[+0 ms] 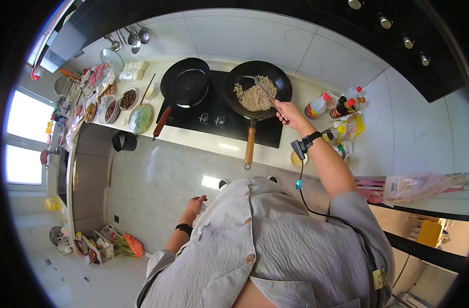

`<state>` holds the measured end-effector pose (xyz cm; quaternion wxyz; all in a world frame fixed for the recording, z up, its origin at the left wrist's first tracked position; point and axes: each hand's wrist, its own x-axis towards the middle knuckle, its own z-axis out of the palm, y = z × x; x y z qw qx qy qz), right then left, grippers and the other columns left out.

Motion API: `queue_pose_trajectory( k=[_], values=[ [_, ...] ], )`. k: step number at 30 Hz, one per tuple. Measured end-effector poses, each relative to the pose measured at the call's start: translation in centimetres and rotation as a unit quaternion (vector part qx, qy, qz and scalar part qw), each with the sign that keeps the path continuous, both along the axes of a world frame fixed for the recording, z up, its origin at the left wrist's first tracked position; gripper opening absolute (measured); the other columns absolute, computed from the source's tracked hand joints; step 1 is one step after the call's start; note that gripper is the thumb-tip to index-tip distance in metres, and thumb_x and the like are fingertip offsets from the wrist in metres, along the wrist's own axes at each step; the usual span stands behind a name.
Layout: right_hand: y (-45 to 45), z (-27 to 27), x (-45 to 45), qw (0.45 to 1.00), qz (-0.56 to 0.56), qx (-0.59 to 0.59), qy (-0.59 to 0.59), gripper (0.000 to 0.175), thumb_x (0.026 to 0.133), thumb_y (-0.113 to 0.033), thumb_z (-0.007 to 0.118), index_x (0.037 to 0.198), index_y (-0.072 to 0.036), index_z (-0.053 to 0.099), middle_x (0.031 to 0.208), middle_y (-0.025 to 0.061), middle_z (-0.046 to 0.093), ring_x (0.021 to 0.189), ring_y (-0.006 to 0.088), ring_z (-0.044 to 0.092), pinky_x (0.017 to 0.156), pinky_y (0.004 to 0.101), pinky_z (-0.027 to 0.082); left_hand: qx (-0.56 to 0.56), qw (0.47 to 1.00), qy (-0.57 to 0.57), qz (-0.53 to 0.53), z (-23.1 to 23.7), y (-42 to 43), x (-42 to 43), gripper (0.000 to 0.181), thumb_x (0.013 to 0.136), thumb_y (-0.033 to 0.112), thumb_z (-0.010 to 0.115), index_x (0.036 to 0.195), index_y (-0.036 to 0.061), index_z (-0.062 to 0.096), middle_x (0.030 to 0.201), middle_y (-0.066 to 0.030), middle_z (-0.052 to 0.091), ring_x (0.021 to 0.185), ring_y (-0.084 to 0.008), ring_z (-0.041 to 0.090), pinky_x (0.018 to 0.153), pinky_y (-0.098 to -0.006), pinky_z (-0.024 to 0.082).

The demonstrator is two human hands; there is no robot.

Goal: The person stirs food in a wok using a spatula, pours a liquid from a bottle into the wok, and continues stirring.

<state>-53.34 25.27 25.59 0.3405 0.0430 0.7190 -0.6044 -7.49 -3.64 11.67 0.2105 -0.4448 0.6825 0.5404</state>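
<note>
My right hand (289,113) grips the handle of a spatula (266,93). Its blade end rests among pale, crumbly food (256,96), perhaps minced meat, in a black wok (282,79). The wok sits on the right side of a black cooktop (234,125), its wooden handle (250,146) pointing toward me. On the cooktop's left side, a black frying pan (185,79) with a reddish-brown handle (163,121) is tilted. Low beside my shirt hangs my left hand (196,205), fingers curled; whether it holds anything is unclear.
Several sauce bottles (342,107) and a small bowl (297,158) stand right of the cooktop. To the left are bowls of dark food (129,98), a plate of greens (141,119) and an egg carton (133,71). A black bin (124,141) is below the counter. A cable (307,204) trails from my right wrist.
</note>
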Motion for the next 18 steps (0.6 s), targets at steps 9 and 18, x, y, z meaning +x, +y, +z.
queue_pose_trajectory(
  k=[9,18],
  values=[
    [2.7,3.0,-0.2,0.891,0.165,0.320,0.275,0.043,0.090,-0.043,0.058,0.090,-0.001,0.070,0.079,0.0215,0.068,0.077,0.0357,0.068,0.068,0.0450,0.052,-0.015,0.996,0.080,-0.029,-3.1,-1.2,2.3,0.042,0.087,0.041,0.064,0.100,0.0014,0.073,0.092,-0.0138,0.067,0.075,-0.0219,0.061,0.069,-0.0333,0.048],
    [3.4,4.6,2.0,0.945,0.102,0.263,0.165,0.046,0.095,-0.045,0.055,0.076,-0.004,0.058,0.055,0.0044,0.055,0.042,0.0163,0.053,0.038,0.0323,0.040,0.012,1.000,0.010,-0.007,-1.4,-1.1,0.2,0.043,0.087,0.042,0.064,0.101,0.0021,0.073,0.097,-0.0153,0.068,0.079,-0.0234,0.062,0.073,-0.0346,0.049]
  ],
)
